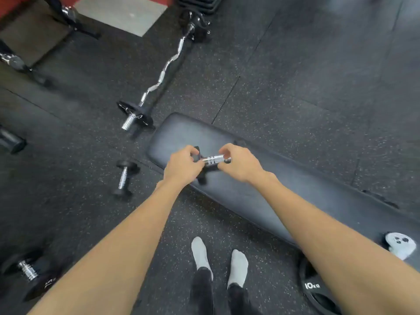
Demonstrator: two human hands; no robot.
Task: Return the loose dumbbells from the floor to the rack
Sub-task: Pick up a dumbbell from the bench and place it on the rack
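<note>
A small dumbbell with a chrome handle [213, 160] and black ends is held over the black bench pad [238, 194]. My left hand [183, 165] grips its left end and my right hand [241, 162] grips its right end, so both ends are mostly hidden. A second small black dumbbell [124, 177] lies on the rubber floor left of the bench. A larger dumbbell [31, 272] marked 7.5 lies at the lower left, partly behind my left forearm. No rack for dumbbells is clearly in view.
An EZ curl bar [163, 71] with plates lies on the floor behind the bench. A 10 kg plate [316, 289] and a white controller [400, 244] sit at the lower right. Black machine frames [20, 64] stand at the upper left. My feet in white socks [220, 260] are below.
</note>
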